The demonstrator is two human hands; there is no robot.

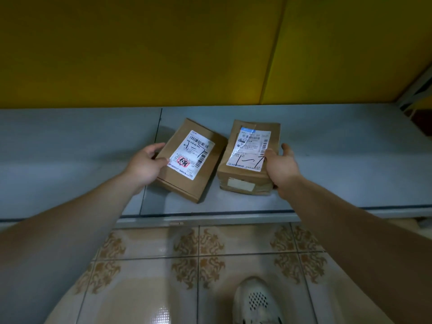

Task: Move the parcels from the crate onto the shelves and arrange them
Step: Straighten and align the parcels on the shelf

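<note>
Grey shelf point(350, 164), left parcel point(192, 161), right parcel point(248, 157)

Under our left hand point(145, 165) we see a matt brown cardboard parcel point(190, 160); the parcel point(249, 157) by our right hand point(281, 168) wears glossy tape. Both lie on the shelf point(81, 146), smooth grey metal.

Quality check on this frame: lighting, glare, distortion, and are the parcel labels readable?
Head view: dim, the yellow wall darkening toward its top corners. Head view: wide-angle bowing curves the front edge of the shelf. Head view: soft glare on the floor tiles; the shoe is blurred. Head view: labels on the left parcel and right parcel show barcodes and pen strokes, fine print unreadable.
</note>
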